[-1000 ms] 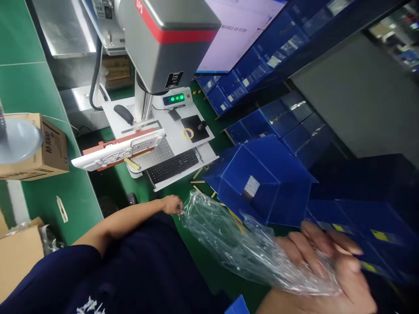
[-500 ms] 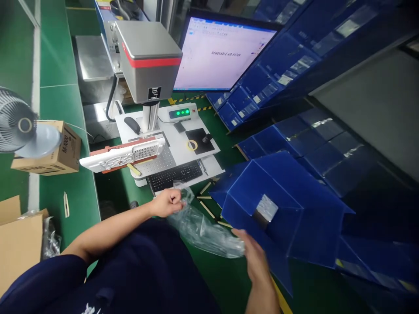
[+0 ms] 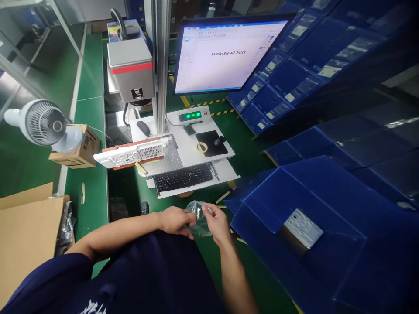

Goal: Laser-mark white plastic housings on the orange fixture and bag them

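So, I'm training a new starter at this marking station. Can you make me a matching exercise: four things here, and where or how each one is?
Things:
1. clear plastic bag
2. roll of yellow tape
3. desk fan
4. monitor

Places or states:
A. showing the words REMOVABLE AIR FILTER
B. lying on a black mouse pad
C. held between the left hand and the right hand
D. beside a small cardboard box

Pairs: 1-C, 2-B, 3-D, 4-A
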A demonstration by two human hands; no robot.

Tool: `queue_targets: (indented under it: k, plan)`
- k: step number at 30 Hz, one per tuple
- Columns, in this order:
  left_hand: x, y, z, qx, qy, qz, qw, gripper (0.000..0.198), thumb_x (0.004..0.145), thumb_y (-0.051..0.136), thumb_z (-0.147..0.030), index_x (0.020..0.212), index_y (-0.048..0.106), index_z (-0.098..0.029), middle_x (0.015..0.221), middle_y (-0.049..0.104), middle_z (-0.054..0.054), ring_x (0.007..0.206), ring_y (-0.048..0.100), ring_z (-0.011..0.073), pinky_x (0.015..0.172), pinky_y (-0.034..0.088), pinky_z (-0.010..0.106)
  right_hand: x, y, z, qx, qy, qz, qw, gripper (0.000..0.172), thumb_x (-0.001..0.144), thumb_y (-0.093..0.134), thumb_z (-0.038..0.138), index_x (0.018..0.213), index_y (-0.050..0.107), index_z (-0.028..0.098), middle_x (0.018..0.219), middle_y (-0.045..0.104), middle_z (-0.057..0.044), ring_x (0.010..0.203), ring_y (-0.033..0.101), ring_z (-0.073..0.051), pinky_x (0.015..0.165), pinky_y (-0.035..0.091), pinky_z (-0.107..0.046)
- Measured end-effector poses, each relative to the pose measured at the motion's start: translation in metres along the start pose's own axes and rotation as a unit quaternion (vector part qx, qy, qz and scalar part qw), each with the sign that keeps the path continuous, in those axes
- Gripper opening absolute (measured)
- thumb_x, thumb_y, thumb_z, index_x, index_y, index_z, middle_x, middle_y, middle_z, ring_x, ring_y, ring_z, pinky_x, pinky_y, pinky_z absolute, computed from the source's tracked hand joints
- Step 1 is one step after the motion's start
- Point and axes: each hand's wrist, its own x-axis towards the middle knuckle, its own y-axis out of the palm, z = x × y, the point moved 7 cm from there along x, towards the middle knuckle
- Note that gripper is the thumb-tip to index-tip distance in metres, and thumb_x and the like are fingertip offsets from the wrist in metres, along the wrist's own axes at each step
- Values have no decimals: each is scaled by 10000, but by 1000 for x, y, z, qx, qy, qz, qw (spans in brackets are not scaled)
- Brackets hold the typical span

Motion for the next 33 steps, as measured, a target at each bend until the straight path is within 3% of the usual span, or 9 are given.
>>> queue_targets:
  k: [3,6,11,14,16,23,27,30,33]
  plan:
    - [-20,-10,34,-62,-142,-64,986,625,952,740,-738,1315,597,-249,1069,796,67,859,745,256,726,475,322,0,-20,-9,15,-9,-25,1000,639,784,755,766,1058,803,191,1045,820,-141,963,726,-312,878,571,-429]
    - [-37,-13,59,-94,-218,-103,966,626,1003,631,-757,1356,635,-239,1050,811,84,861,755,265,763,504,332,-2,-30,-6,-14,-23,-7,1000,636,793,759,787,1027,796,196,975,795,-113,893,689,-278,820,542,-395]
    - [-43,7,89,-26,-299,-3,954,481,835,902,-494,1239,766,-269,1060,827,106,1018,789,336,798,533,334,-5,-17,15,-59,-64,65,994,596,830,737,791,955,767,209,740,657,-22,692,547,-203,667,452,-334]
    - [-48,10,109,27,-386,10,922,166,952,763,-354,1068,803,-242,1029,826,145,1014,797,361,821,548,370,-8,-20,22,-76,-72,37,994,582,834,719,785,945,749,214,633,528,32,615,492,-186,621,404,-330]
    - [-50,3,114,48,-414,-24,908,217,1042,613,-318,1110,793,-217,1075,823,183,1031,794,373,846,555,403,-11,-32,22,-87,-72,-4,994,566,834,714,777,942,739,222,603,478,50,589,473,-182,608,383,-330]
    - [-41,-33,90,51,-367,-184,910,336,1128,495,-376,1402,670,-291,1125,836,113,1035,788,327,909,536,386,-20,-76,-4,-144,-40,-138,979,450,841,688,704,819,583,268,675,589,8,636,540,-205,646,388,-350]
    - [-36,-16,92,40,-358,-95,928,303,1086,595,-408,1312,746,-276,1061,831,133,1034,791,355,904,551,398,-18,-66,-54,-288,70,-102,950,281,810,653,505,745,476,296,706,628,-44,724,601,-273,688,401,-394]
    - [-36,-4,92,28,-325,-59,944,283,1043,648,-345,1284,778,-272,1126,833,144,1104,789,367,925,566,401,-22,-50,-75,-333,18,-95,938,158,778,604,389,885,549,286,967,713,-123,952,672,-332,765,456,-419]
    - [-38,-1,91,28,-293,-61,954,331,1014,676,-317,1330,765,-277,1189,831,147,1143,787,373,942,581,411,-25,-29,-85,-315,-35,-56,947,321,771,557,406,1047,641,266,1079,719,-152,1033,678,-355,814,484,-450]
